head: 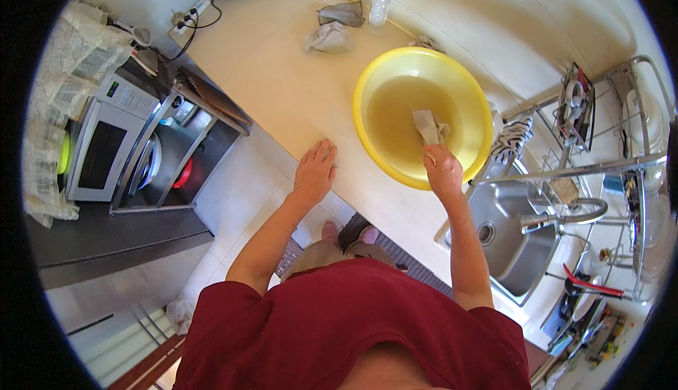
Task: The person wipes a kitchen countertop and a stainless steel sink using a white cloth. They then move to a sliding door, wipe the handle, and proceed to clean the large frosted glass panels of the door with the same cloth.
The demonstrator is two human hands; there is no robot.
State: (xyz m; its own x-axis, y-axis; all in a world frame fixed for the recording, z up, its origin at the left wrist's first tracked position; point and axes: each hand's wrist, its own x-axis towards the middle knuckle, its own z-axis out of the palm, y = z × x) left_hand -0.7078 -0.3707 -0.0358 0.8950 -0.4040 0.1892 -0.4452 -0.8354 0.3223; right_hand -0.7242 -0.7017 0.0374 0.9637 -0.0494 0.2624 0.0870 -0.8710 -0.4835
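Observation:
A large yellow plastic basin (365, 141) of cloudy, brownish water (392, 114) stands on the cream countertop (254, 67). My right hand (444, 170) reaches over its near rim and grips a pale, wet-looking cloth (427, 124). The cloth hangs from my fingers at the water; whether its lower end is under the surface is hard to tell. To the left of the basin, my left hand (316, 170) lies palm down on the counter's front edge, holding nothing visible.
Behind are a crumpled light cloth (328, 38), a grey cloth (341, 14) and a clear bottle (380, 3). On the right are a steel sink (508, 236) with a faucet (561, 220) and a metal dish rack (572, 170). A microwave (108, 136) stands left.

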